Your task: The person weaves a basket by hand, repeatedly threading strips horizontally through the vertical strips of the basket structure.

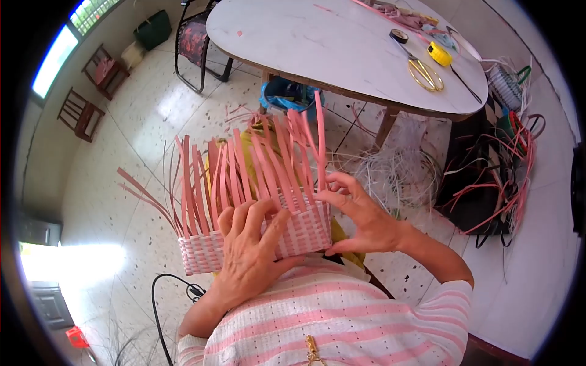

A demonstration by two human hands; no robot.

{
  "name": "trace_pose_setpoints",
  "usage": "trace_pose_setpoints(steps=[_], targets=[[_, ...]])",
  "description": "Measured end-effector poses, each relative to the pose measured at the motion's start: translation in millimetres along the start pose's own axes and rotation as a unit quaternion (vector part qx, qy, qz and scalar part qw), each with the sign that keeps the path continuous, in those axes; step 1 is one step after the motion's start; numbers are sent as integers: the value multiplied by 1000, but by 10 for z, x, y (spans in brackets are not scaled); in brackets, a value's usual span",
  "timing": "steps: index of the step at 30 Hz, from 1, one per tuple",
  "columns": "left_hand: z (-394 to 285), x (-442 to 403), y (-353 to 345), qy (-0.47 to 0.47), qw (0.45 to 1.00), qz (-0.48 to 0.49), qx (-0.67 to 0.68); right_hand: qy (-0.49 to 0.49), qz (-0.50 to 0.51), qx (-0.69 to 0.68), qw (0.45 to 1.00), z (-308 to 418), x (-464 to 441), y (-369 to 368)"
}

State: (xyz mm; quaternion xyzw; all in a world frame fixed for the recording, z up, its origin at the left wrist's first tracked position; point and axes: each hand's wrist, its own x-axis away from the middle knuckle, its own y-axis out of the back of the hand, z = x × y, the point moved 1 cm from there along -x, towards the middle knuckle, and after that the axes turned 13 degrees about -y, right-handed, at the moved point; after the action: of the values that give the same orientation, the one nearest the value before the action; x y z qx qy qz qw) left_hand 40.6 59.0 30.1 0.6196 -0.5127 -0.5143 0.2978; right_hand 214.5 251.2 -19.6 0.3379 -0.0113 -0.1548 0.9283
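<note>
A half-woven basket (204, 251) in pink and white plastic strips lies across my lap. Long loose pink strips (235, 168) stick up from its far rim. My left hand (253, 238) spreads over the near wall, its fingertips bent over the rim among the strips and its thumb pointing right. At the right corner, my right hand (360, 213) holds the basket, with the thumb low on the end wall and the fingers at the upper edge beside an upright pink strip (320, 140). Whether the fingers pinch that strip is hard to make out.
A marble-patterned table (317, 49) carries gold-handled scissors (424, 74), a yellow tape measure (439, 53) and black tape (399, 35). Beneath it stands a blue-lined bin (284, 94). White strips (397, 165) and a black bag (470, 177) lie at right. A folding chair (194, 46) stands behind.
</note>
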Motion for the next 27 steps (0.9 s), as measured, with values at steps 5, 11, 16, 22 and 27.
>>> trace_pose_setpoints(steps=[5,11,16,22,27], targets=[[12,-11,2,7,1000,-2,1,11,-10,-18,1000,-43,-50,-48],[32,-7,-18,9,1000,-7,14,24,-15,-17,999,-57,-73,-38],[-21,-43,5,14,1000,8,2,-4,8,-41,999,-25,-87,25],[-24,-5,-61,-23,999,-11,-18,-94,-61,-136,984,61,-206,-114],[-22,26,-92,-37,999,-33,-21,-95,-171,-67,978,116,-328,-223]])
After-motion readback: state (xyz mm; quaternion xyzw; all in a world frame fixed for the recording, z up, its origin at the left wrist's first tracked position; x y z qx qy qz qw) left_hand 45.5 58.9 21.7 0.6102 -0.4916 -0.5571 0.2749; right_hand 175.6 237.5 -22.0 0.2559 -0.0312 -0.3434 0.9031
